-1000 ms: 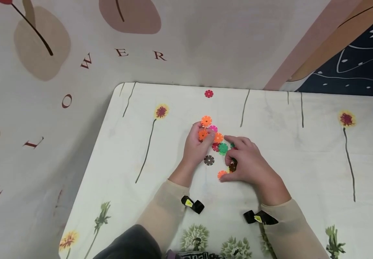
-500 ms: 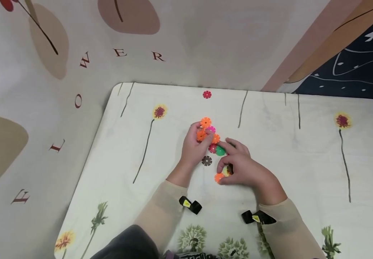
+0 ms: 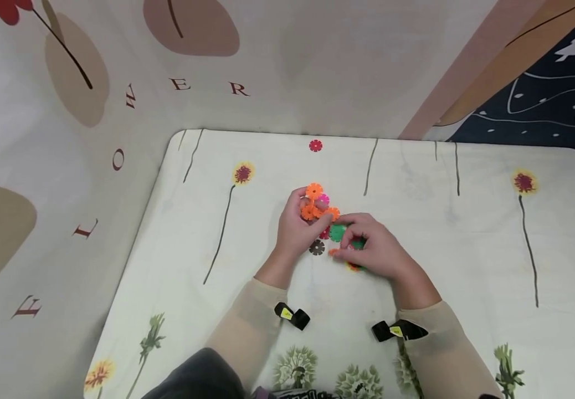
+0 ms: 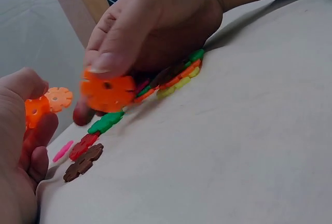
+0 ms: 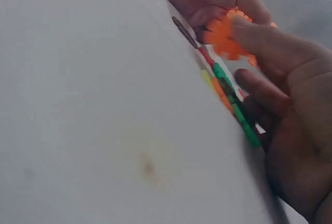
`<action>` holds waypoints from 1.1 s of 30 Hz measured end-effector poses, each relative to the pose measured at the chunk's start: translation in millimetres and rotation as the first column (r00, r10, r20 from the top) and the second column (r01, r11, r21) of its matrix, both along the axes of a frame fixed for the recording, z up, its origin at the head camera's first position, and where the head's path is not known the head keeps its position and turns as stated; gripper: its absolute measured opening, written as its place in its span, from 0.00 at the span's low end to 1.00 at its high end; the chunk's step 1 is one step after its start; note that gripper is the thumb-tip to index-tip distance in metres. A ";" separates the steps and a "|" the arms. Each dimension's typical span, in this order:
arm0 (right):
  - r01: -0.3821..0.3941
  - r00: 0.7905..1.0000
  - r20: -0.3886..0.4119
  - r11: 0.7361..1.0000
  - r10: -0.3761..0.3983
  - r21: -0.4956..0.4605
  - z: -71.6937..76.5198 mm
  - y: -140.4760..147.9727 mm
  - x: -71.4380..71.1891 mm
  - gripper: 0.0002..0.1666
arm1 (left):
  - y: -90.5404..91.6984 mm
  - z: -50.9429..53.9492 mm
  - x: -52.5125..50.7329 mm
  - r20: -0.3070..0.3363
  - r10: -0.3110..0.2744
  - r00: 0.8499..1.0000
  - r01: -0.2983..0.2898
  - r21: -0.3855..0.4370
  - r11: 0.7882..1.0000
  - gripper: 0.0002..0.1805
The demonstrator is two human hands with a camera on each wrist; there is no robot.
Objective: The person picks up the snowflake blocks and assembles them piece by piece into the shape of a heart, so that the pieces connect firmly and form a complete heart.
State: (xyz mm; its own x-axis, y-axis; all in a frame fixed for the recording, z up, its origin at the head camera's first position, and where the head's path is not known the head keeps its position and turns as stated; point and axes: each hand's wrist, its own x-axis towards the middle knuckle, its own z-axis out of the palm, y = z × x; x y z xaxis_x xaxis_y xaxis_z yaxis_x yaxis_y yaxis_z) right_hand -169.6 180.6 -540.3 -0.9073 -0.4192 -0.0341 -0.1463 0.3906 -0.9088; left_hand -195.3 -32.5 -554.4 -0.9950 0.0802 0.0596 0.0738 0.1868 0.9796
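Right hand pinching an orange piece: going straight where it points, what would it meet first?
The right hand would probably meet the left hand first; the brown piece near it lies in line too but looks lower, though depth is unclear.

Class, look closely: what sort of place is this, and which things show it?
Probably an indoor play table, though whether at home or in a classroom I cannot tell: small bright discs, a flower-printed tabletop and a backdrop lettered FLOWER.

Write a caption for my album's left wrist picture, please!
Orange slotted disc pinched in the right hand's grip, brown disc and red disc on the table.
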 end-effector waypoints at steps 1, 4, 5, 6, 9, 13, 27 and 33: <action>0.067 0.998 0.012 0.997 -0.067 -0.048 -0.9 -1.0 -0.1 0.14 | -0.3 -0.1 0.1 -0.003 -0.002 1.000 0.002 0.008 1.000 0.35; 0.240 0.971 0.046 0.955 -0.235 -0.174 -4.4 -3.6 0.2 0.13 | -0.3 0.1 0.8 -0.001 -0.006 1.000 0.006 0.032 0.999 0.35; 0.277 0.961 0.055 0.940 -0.271 -0.201 -5.4 -4.4 0.7 0.13 | 0.0 0.3 1.2 -0.001 -0.006 1.000 0.006 0.027 1.000 0.34; 0.297 0.955 0.051 0.930 -0.293 -0.218 -6.4 -4.9 0.9 0.12 | 0.3 0.5 1.2 -0.002 -0.006 1.000 0.006 0.019 1.000 0.32; 0.303 0.951 0.001 0.927 -0.311 -0.219 -7.8 -7.5 1.2 0.11 | 1.0 1.1 1.1 -0.009 -0.005 1.000 0.005 -0.010 1.000 0.25; 0.322 0.938 -0.055 0.917 -0.343 -0.238 -10.7 -10.1 0.9 0.12 | 1.2 1.3 -0.2 0.002 0.014 1.000 -0.014 -0.005 1.000 0.18; 0.325 0.923 -0.073 0.868 -0.377 -0.375 -13.7 -12.5 1.1 0.08 | -3.2 -2.7 -0.9 -0.019 -0.029 0.999 0.031 0.102 0.994 0.13; 0.341 0.914 -0.068 0.848 -0.400 -0.406 -13.4 -12.1 -1.3 0.09 | -2.3 -1.7 -1.5 -0.013 -0.027 1.000 0.029 0.089 0.996 0.12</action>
State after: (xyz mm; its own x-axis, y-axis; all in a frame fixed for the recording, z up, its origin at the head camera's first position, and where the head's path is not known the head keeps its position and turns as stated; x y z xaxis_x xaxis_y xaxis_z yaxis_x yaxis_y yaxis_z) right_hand -170.9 168.5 -553.7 -0.9795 -0.0040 0.2012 -0.2010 0.0738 -0.9768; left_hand -196.9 -34.8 -556.0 -0.9916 0.1018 0.0792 0.0890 0.0960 0.9914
